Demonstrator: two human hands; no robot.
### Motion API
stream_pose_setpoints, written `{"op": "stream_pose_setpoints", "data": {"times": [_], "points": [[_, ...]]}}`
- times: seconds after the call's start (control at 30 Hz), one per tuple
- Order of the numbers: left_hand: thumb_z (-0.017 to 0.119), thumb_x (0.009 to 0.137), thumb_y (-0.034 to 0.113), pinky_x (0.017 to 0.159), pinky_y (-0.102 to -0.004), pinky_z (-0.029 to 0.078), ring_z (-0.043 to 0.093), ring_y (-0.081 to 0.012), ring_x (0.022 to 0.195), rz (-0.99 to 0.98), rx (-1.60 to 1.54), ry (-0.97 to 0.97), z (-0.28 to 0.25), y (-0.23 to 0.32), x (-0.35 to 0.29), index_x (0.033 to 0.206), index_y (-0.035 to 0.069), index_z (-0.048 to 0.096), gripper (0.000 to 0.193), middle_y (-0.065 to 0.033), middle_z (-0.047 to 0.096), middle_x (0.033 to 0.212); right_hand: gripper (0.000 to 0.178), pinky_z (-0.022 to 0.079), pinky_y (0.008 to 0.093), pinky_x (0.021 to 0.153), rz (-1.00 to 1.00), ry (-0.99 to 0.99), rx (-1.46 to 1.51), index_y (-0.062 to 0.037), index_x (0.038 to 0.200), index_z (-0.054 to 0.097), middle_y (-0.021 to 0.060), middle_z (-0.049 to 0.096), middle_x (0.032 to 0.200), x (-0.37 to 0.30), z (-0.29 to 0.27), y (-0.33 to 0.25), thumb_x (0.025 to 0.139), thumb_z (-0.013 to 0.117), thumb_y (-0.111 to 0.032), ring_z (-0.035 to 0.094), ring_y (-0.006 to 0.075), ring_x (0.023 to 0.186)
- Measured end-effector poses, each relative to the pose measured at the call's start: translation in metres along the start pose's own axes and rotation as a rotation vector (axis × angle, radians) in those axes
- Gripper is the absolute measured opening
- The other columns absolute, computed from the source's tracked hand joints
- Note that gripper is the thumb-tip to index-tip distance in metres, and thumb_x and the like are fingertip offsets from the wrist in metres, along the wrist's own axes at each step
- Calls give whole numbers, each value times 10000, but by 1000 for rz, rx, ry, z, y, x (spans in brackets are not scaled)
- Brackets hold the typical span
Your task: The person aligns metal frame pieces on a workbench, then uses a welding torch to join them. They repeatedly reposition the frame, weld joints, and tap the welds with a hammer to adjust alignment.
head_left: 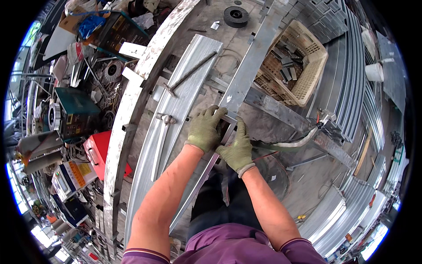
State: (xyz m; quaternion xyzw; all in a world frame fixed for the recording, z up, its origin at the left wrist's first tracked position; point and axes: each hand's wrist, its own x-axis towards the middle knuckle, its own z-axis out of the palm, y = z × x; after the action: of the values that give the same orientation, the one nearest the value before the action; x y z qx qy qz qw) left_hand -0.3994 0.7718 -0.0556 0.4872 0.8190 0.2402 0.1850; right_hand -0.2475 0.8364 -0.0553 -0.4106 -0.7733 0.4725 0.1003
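Both my hands wear olive-green work gloves and meet at the near end of a long grey metal bar (251, 61). My left hand (204, 129) has its fingers curled over the left side of a narrow metal profile (228, 125). On the right side, my right hand (238, 149) grips the same profile, thumb toward the left hand. From there its slim shiny edge runs down toward my lap. The fingertips and the joint under them are partly hidden. A hammer (165, 119) lies left of my left hand, and a thin T-shaped metal tool (191, 75) beyond it, both on a wide metal channel (184, 79).
A beige plastic crate (314, 72) with metal offcuts stands right of the bar. A welding torch (325, 119) with a thick cable rests on a crossbeam (281, 110). Long metal profiles (351, 83) are stacked far right. Left, beyond a pale beam (125, 114), stand a red box (102, 154) and machines.
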Motion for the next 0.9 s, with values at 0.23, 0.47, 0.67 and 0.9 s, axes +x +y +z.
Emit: {"op": "stream_pose_setpoints", "data": {"times": [0.23,0.47,0.67,0.9], "points": [[720,906,119,1099,-512,505,640,-390,1295,-31,-90,-27,2,-4,-1,1404,214,645,512,-126,663,1414,998,548,469,1076,-111,-45,-134,8,1516,504,265,702,1321,20,-18,26,671,967,-250,691,422,1227],[754,897,225,1089,-515,526,638,-423,1303,-231,-55,56,7,-2,-6,1485,141,601,614,-166,648,1442,737,504,486,1125,-164,-256,-244,14,1405,651,277,676,1374,50,-44,3,813,912,-338,629,429,1319],[734,905,261,1084,-512,533,648,-426,1295,-387,-91,-145,-11,7,-1,1476,86,596,612,-222,657,1415,743,498,496,1130,-129,-380,-355,-35,1473,633,250,684,1362,62,-49,-17,835,873,-332,631,433,1294],[728,926,285,956,-557,565,720,-446,1111,-532,32,-155,4,11,-30,1369,101,623,491,-236,745,1210,652,505,496,1126,-108,-420,-405,6,1440,641,273,686,1377,71,-44,-25,893,780,-321,644,448,1288]]}}
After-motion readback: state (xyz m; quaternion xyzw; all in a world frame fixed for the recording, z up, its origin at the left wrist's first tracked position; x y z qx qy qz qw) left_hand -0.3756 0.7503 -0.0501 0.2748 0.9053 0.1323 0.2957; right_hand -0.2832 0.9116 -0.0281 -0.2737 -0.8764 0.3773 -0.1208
